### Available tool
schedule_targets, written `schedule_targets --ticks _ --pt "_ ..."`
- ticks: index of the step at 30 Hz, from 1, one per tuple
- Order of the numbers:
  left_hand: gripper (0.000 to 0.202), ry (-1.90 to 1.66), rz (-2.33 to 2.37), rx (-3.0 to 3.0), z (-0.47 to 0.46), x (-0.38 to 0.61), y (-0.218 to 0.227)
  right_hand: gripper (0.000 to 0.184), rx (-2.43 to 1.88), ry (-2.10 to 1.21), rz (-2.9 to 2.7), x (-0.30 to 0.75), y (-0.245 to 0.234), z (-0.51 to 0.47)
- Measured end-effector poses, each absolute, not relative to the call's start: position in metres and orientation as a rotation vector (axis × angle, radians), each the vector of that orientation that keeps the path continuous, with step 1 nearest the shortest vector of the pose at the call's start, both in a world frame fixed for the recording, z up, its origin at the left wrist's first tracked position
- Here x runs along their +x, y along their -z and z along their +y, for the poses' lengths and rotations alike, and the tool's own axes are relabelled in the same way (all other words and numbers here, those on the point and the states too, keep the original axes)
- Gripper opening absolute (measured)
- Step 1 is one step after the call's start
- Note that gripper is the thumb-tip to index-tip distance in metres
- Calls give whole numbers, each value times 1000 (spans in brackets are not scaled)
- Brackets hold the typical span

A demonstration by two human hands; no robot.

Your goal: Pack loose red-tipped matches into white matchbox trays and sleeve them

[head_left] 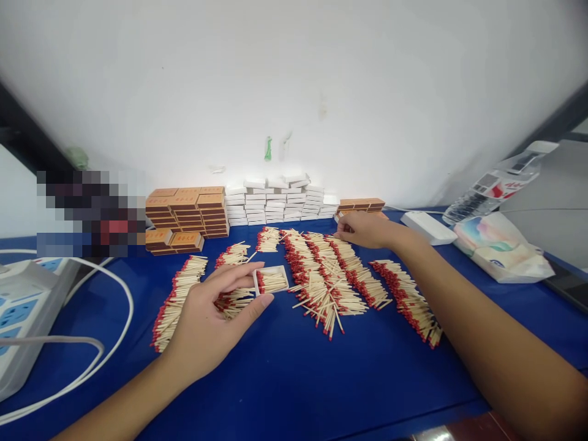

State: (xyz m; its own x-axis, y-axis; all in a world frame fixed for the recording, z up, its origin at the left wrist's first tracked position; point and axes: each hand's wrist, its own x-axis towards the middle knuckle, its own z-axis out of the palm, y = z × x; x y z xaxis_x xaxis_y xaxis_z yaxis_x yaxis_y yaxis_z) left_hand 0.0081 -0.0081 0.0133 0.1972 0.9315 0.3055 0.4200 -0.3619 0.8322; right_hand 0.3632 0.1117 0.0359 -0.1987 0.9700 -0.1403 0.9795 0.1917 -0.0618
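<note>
My left hand (pixel 218 312) grips a small white matchbox tray (pixel 272 280) between thumb and fingers. Red-tipped matches (pixel 271 282) lie inside the tray. At the back right, my right hand (pixel 361 229) has its fingers curled in, close in front of a short stack of orange matchbox sleeves (pixel 362 204). What those fingers pinch, if anything, is hidden. Slanting rows of loose matches (pixel 303 260) spread over the blue table (pixel 275 380) between and beside my hands, with one row (pixel 408 303) under my right forearm's left side.
Orange matchboxes (pixel 188 208) are stacked at the back left, beside piled white trays (pixel 275 202) against the wall. A power strip (pixel 27 312) with white cables is at left. On the right lie a white box (pixel 428 227), a plastic bottle (pixel 498 184) and a tissue pack (pixel 500 248).
</note>
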Motion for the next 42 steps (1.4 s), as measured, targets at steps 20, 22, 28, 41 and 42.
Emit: schedule_targets --ticks 20,22,28,41,42 --pt "44 -1079 1275 1874 -8 6 -12 22 1957 239 2403 364 -28 117" --pt "44 -1078 1271 1869 -9 7 -12 19 1956 250 2404 364 -29 116" --pt "42 -1114 1263 1871 -8 9 -14 10 2008 195 2445 363 -32 112" --pt "41 -1104 1264 1881 -9 8 -14 7 1974 298 2496 366 -25 120" --pt "42 -1105 1262 1879 -9 8 -14 8 1975 297 2496 366 -25 120"
